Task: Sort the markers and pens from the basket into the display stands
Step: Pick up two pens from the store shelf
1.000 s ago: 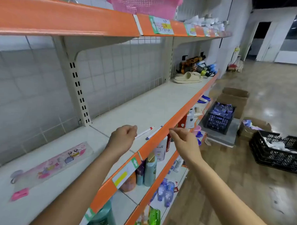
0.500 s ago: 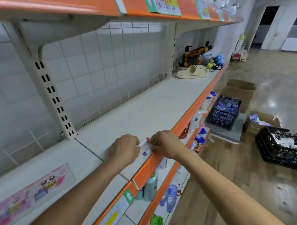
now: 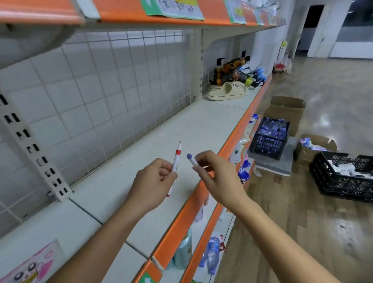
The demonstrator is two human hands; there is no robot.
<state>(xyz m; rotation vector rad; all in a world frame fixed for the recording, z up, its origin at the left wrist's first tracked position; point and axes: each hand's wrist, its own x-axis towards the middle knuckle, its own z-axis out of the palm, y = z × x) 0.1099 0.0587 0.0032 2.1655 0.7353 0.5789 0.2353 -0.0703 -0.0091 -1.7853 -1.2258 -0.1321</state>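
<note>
At the centre of the frame, the left hand (image 3: 152, 182) grips a white pen with red bands (image 3: 176, 162), tip pointing up. Just right of it, the right hand (image 3: 220, 178) pinches a blue-capped pen (image 3: 191, 159) above the white shelf (image 3: 203, 125). A beige slipper (image 3: 227, 92) lies further along, upper right.
</note>
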